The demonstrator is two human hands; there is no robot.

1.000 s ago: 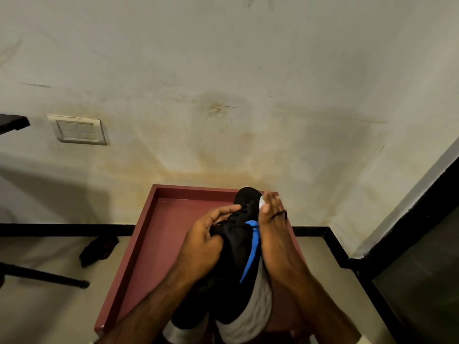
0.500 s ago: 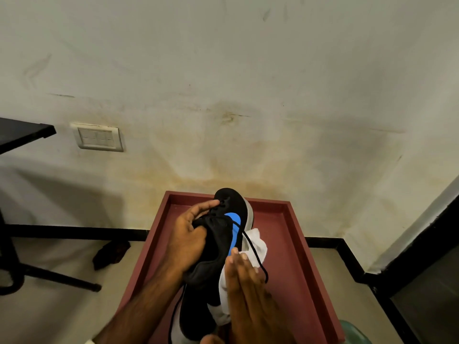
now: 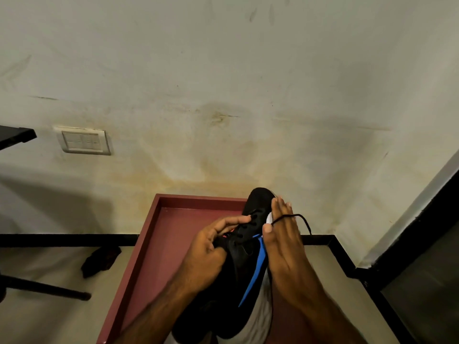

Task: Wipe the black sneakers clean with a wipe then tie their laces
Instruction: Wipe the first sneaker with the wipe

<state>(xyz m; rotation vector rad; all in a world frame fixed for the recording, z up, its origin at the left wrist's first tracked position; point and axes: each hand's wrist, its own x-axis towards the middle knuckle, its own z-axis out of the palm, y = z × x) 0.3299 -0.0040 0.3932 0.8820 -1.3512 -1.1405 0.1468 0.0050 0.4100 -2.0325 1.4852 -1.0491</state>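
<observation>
A black sneaker (image 3: pixel 244 264) with a blue stripe and a white sole is held toe-up over a maroon tray (image 3: pixel 159 256). My left hand (image 3: pixel 211 252) grips it around the tongue and laces. My right hand (image 3: pixel 283 244) lies flat with straight fingers along the sneaker's right side and presses a white wipe (image 3: pixel 269 218) against it; only a small bit of the wipe shows by the thumb. A loose black lace (image 3: pixel 295 217) drapes over my right fingers. A second sneaker is not clearly seen.
The tray stands against a stained wall (image 3: pixel 223 108) with a switch plate (image 3: pixel 83 140). A dark rag (image 3: pixel 100 260) and a black stand leg (image 3: pixel 47 289) lie on the floor at left. A black door frame (image 3: pixel 422 212) is at right.
My right hand slid from low on the sneaker's side up toward the toe, covering most of the wipe. The lace now lies across its fingers. The left hand keeps its grip.
</observation>
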